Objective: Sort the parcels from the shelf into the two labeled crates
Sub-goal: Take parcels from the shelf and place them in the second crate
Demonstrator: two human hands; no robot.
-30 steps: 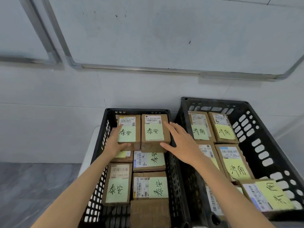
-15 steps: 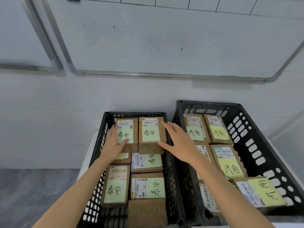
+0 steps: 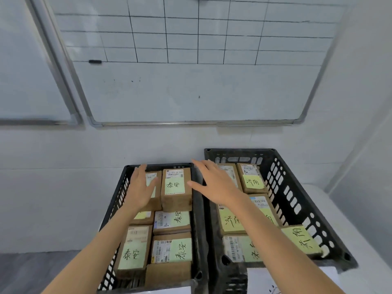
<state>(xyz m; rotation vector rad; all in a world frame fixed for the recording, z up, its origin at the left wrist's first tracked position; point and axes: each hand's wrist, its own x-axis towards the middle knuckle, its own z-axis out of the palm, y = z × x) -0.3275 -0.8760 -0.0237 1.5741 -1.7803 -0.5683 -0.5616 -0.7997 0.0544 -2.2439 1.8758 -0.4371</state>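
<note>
Head view: left hand (image 3: 141, 189) and right hand (image 3: 214, 185) over parcels (image 3: 176, 187) in crate (image 3: 118, 200).
Fingers (image 3: 140, 172) spread, holding nothing; next, likely fetch another.

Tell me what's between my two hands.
In the head view, a parcel with a green note stands between the left hand and the right hand, in the left crate.

The right crate (image 3: 297, 198) stands just right of the left crate (image 3: 118, 198). Parcels (image 3: 176, 187) lie in rows in both. The whiteboard (image 3: 191, 92) hangs on the wall (image 3: 63, 166) behind the left crate, above it.
</note>
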